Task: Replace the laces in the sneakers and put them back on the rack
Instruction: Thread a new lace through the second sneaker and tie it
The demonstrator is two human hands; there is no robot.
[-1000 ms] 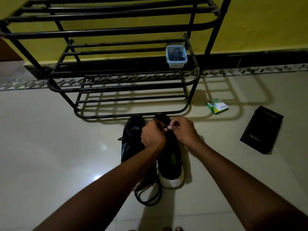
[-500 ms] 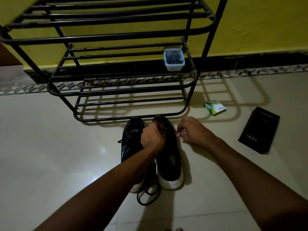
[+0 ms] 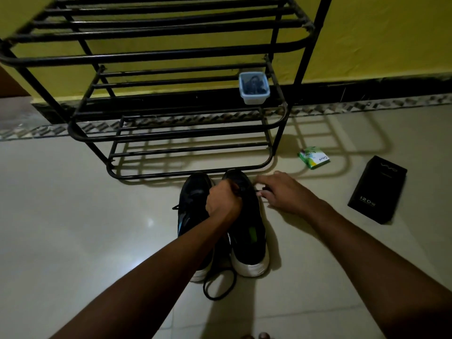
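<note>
Two black sneakers with white soles stand side by side on the floor, toes toward the rack: the left sneaker [image 3: 193, 204] and the right sneaker [image 3: 249, 231]. My left hand [image 3: 223, 200] is curled over the front of the right sneaker and grips it at the lace area. My right hand [image 3: 281, 192] is just right of that sneaker and pinches a black lace end pulled out sideways. A loose loop of black lace [image 3: 219, 285] lies on the floor behind the heels. The black metal shoe rack [image 3: 190, 133] stands right in front of the toes.
A small white plastic tub [image 3: 254, 88] with dark contents sits on the rack's middle shelf at the right. A green-and-white packet [image 3: 313, 157] and a black phone box [image 3: 378, 189] lie on the tiled floor to the right. A yellow wall rises behind.
My right hand has moved away from my left hand to the right, drawing the lace end out sideways. My left hand has stayed on the right sneaker.
</note>
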